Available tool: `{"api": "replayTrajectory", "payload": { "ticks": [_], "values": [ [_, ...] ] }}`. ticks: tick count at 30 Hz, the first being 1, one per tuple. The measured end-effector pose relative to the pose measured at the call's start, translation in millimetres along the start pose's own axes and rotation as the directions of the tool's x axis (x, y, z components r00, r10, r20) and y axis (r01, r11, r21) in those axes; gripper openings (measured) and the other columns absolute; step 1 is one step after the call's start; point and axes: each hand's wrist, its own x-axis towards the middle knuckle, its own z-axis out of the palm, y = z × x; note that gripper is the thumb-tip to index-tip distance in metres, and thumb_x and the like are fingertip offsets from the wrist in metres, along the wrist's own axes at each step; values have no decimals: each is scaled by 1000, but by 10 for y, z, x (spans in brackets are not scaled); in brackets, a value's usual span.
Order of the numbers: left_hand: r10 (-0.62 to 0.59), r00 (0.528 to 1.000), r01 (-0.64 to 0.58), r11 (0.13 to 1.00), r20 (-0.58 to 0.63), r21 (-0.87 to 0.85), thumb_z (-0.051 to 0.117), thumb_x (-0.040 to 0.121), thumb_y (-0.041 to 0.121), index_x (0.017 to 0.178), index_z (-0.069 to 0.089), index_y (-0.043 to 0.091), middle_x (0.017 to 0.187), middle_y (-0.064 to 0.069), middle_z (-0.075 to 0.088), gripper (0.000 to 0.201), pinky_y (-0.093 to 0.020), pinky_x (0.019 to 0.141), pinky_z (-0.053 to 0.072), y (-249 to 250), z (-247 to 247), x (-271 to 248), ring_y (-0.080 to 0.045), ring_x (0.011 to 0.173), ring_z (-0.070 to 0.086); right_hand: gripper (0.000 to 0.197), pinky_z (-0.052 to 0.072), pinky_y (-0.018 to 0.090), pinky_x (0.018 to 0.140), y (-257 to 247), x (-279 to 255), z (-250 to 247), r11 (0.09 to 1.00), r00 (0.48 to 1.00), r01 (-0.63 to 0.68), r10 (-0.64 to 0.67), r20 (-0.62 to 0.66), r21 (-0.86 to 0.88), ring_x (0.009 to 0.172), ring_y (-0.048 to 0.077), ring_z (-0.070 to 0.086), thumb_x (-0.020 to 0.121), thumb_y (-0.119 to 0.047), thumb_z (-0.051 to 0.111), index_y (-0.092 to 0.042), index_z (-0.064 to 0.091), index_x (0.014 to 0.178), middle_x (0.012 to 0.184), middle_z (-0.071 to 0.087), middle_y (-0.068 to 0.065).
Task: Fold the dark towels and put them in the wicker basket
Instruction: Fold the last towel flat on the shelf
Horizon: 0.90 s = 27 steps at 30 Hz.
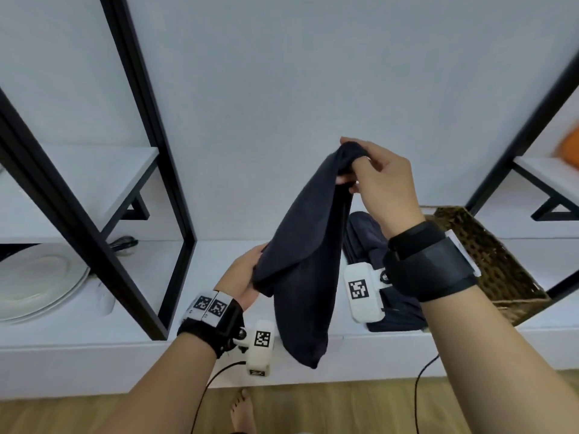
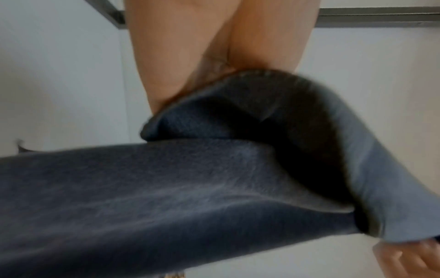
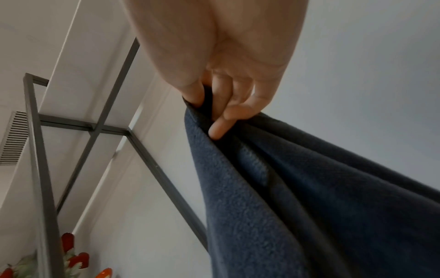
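Note:
A dark blue towel (image 1: 308, 255) hangs in the air in front of the white shelf. My right hand (image 1: 372, 177) pinches its top end high up; thumb and fingers close on the cloth (image 3: 238, 169) in the right wrist view. Lower left, my left hand (image 1: 247, 277) holds the towel's side fold, fingers behind the cloth (image 2: 190, 188). More dark towels (image 1: 369, 242) lie on the shelf behind my right wrist, partly hidden. The wicker basket (image 1: 495, 264) stands on the shelf at the right.
Black shelf frames (image 1: 147, 151) stand left and right of the white shelf (image 1: 141, 346). White plates (image 1: 40, 280) sit in the left bay. An orange object (image 1: 570, 148) lies on the upper right shelf. Wooden floor (image 1: 344, 408) and a bare foot (image 1: 241, 411) are below.

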Motion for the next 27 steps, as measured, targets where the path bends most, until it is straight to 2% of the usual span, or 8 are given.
{"api": "replayTrajectory", "payload": {
  "ticks": [3, 5, 9, 13, 17, 20, 23, 27],
  "values": [
    [-9, 1000, 9, 997, -8, 82, 47, 91, 6, 120, 69, 13, 115, -6, 70, 37, -30, 73, 51, -11, -299, -12, -19, 96, 66, 34, 56, 29, 69, 313, -145, -126, 991, 996, -68, 61, -62, -112, 71, 12, 73, 86, -20, 46, -39, 74, 94, 78, 75, -9],
    [-51, 998, 54, 991, -26, 121, 44, 87, 0, 120, 70, 15, 120, -6, 69, 45, -32, 80, 54, -77, -515, -31, -18, 102, 67, 29, 56, 33, 73, 616, -282, -204, 975, 987, -147, 133, -92, -164, 69, 9, 72, 85, -24, 47, -35, 74, 92, 76, 74, -9],
    [-141, 980, 171, 961, -143, 220, 34, 77, -14, 119, 67, 14, 121, -10, 68, 60, -33, 83, 54, -358, -872, -109, -22, 109, 66, 25, 50, 22, 69, 1269, -605, -292, 912, 949, -313, 295, -109, -264, 65, 0, 69, 92, -25, 50, -24, 73, 102, 70, 72, -14],
    [-143, 965, 191, 958, -220, 214, 39, 79, -26, 116, 68, 15, 110, -11, 71, 63, -33, 78, 58, -625, -1046, -155, -21, 100, 69, 24, 53, 28, 76, 1801, -881, -305, 843, 889, -458, 441, -126, -281, 64, 6, 71, 93, -20, 49, -22, 72, 91, 71, 72, -8],
    [-71, 952, 141, 966, -299, 218, 53, 89, -15, 108, 72, 19, 102, -6, 75, 43, -26, 70, 58, -708, -1075, -125, -18, 93, 72, 24, 53, 25, 72, 2138, -1059, -313, 795, 845, -529, 525, -100, -297, 61, 9, 70, 93, -15, 49, -19, 73, 90, 75, 72, 0],
    [-34, 887, 157, 960, -461, 232, 50, 96, 0, 97, 73, 18, 92, -7, 74, 29, -24, 56, 54, -704, -1091, -53, -19, 80, 71, 26, 52, 22, 74, 2306, -1140, -340, 768, 823, -554, 564, -71, -320, 62, 11, 70, 91, -10, 49, -20, 73, 92, 75, 73, 2],
    [-17, 820, 186, 953, -572, 238, 56, 96, 12, 85, 70, 11, 80, -12, 65, 18, -24, 49, 53, -709, -1149, 27, -22, 73, 60, 40, 49, 12, 65, 2453, -1185, -348, 748, 807, -578, 584, -91, -325, 61, 9, 71, 89, -3, 42, -28, 72, 100, 77, 72, 0],
    [-42, 765, 280, 920, -642, 274, 64, 92, 16, 75, 63, -2, 73, -14, 61, 25, -36, 64, 59, -790, -1288, 136, -26, 73, 57, 40, 54, 34, 69, 2712, -1197, -268, 692, 743, -651, 665, -78, -311, 72, 17, 74, 90, -3, 41, -25, 73, 99, 80, 74, 3]
  ]
}}
